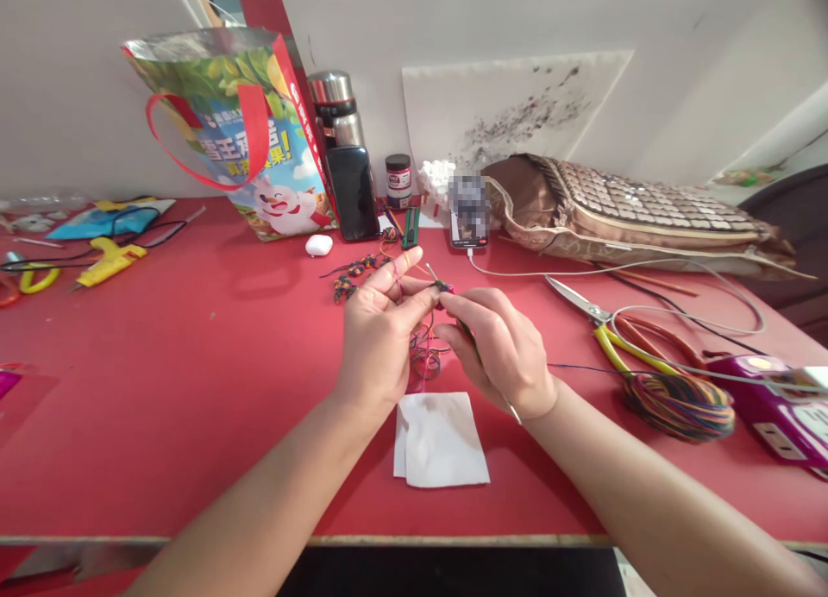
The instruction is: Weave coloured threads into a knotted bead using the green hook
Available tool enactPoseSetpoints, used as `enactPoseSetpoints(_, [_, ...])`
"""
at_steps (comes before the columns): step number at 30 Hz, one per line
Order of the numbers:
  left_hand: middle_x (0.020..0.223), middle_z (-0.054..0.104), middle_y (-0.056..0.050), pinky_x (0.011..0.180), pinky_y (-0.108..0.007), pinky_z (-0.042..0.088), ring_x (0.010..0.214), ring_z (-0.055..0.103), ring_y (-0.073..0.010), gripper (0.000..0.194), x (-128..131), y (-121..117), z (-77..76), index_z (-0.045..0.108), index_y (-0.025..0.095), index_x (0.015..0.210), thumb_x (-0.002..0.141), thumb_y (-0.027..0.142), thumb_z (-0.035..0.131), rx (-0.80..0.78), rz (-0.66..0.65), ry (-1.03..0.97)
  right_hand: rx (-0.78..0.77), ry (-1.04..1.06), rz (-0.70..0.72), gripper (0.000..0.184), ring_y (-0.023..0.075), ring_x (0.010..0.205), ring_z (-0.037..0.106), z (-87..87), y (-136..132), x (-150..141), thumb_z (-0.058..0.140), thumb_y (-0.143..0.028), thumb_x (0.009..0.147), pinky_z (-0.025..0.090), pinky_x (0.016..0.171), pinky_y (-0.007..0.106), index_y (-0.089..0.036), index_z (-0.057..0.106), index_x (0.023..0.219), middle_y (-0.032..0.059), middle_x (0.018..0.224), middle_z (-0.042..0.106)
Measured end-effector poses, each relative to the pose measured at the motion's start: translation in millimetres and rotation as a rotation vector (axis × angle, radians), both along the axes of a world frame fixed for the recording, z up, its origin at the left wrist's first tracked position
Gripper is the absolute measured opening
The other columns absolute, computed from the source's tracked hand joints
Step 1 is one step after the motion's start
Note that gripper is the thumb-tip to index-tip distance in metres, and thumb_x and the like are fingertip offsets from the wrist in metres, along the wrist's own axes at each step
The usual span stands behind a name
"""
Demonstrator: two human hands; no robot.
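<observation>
On the red table, the person works with both hands above a white napkin. The left hand pinches a small yarn piece between thumb and fingers, its forefinger raised with a strand around it; the right hand grips a hook. A ball of yarn lies to the right, and loose strands hang below the hands. The hook slants across the right palm: its long axis seems to run from near the left fingertips back toward the right wrist, tip forward and leftward. The small yarn piece sits at the meeting fingertips, too covered for its own direction to be told. To work well, the pinch should probably stay close to the hook, the raised finger giving even tension, with small wrist turns rather than pulls.
</observation>
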State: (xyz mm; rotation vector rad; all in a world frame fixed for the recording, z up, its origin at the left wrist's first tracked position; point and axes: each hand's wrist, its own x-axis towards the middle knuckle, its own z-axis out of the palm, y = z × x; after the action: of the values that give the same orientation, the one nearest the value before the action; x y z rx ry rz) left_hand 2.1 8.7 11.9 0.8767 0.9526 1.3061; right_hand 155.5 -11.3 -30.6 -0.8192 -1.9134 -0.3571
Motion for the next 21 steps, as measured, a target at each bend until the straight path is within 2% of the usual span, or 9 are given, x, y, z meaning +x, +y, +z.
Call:
enactPoseSetpoints(3, [0.082,0.073,0.002,0.069,-0.026,0.056,0.071,0.062,-0.011,0.041,0.9,-1.0,-3.0,0.08,0.021,0.121,0.08,0.016,0.082,0.171,0.056,0.148,-0.029,0.022,-0.018,0.024,0.0243,0.086,0.077,0.3,-0.8,-4.0,0.058,-0.021,0.114,0.066,0.072,0.035,-0.017,0.064,0.137,0.0137,0.1,0.078])
enactPoseSetpoints(6, [0.087,0.076,-0.001,0.066,-0.028,0.054,0.067,0.053,-0.0113,0.037,-1.3,-0.8,-4.2,0.083,0.022,0.119,0.082,0.015,0.079,0.29,0.086,0.304,-0.069,0.119,0.024,0.024,0.0239,0.085,0.076,0.5,-4.8,-6.2,0.06,-0.016,0.111,0.065,0.072,0.035,-0.019,0.066,0.135,0.0123,0.099,0.077])
enactPoseSetpoints(8, [0.09,0.078,-0.003,0.065,-0.029,0.052,0.066,0.051,-0.0121,0.038,-3.2,0.1,-4.1,0.084,0.023,0.12,0.084,0.016,0.077,0.326,0.097,0.364,-0.099,0.175,0.072,0.022,0.0226,0.083,0.075,1.2,-7.2,-5.5,0.061,-0.016,0.111,0.064,0.072,0.034,-0.02,0.067,0.132,0.0105,0.097,0.076])
enactPoseSetpoints(12, [0.083,0.073,-0.001,0.065,-0.028,0.051,0.067,0.05,-0.0128,0.044,-6.0,2.7,-4.3,0.083,0.023,0.128,0.085,0.017,0.077,0.345,0.099,0.401,-0.189,0.271,0.132,0.014,0.0188,0.077,0.073,5.6,-9.0,-2.3,0.06,-0.02,0.113,0.062,0.071,0.031,-0.02,0.071,0.122,0.0073,0.091,0.075])
enactPoseSetpoints(17, [0.081,0.071,0.001,0.064,-0.027,0.047,0.063,0.042,-0.0101,0.051,-8.1,7.1,-10.2,0.082,0.02,0.136,0.085,0.017,0.077,0.396,0.079,0.417,-0.247,0.317,0.139,0.014,0.0153,0.067,0.069,11.2,-8.4,1.4,0.059,-0.021,0.113,0.059,0.063,0.029,-0.021,0.073,0.114,0.004,0.085,0.074])
enactPoseSetpoints(21, [0.081,0.071,0.001,0.062,-0.026,0.045,0.064,0.044,-0.0097,0.051,-9.1,10.3,-15.9,0.083,0.021,0.135,0.084,0.017,0.077,0.453,0.079,0.428,-0.267,0.33,0.14,0.012,0.0139,0.066,0.069,12.1,-8.3,3.6,0.061,-0.018,0.111,0.058,0.063,0.027,-0.02,0.073,0.109,0.0028,0.083,0.073])
